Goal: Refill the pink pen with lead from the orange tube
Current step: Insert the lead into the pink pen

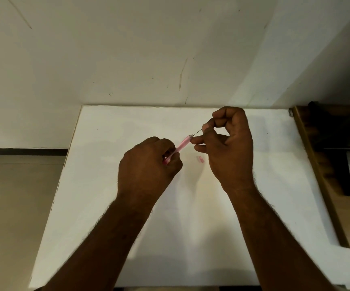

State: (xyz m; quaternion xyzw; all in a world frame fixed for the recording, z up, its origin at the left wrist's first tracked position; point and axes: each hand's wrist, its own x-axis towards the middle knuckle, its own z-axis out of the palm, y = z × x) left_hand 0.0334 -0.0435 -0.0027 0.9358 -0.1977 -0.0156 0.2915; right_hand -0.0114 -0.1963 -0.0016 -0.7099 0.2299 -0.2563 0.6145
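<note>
My left hand (149, 164) is closed around the lower end of the pink pen (181, 144), which slants up to the right above the white table (111, 131). My right hand (228, 141) pinches a thin dark lead (198, 132) between thumb and forefinger, and the lead's lower tip sits at the pen's open upper end. A small pink cap (200, 159) lies on the table just below my right hand. The orange tube is not in view.
The table's back edge meets a pale wall (170, 59). A dark wooden piece of furniture (333, 164) stands along the table's right side. Tiled floor (12, 206) shows to the left.
</note>
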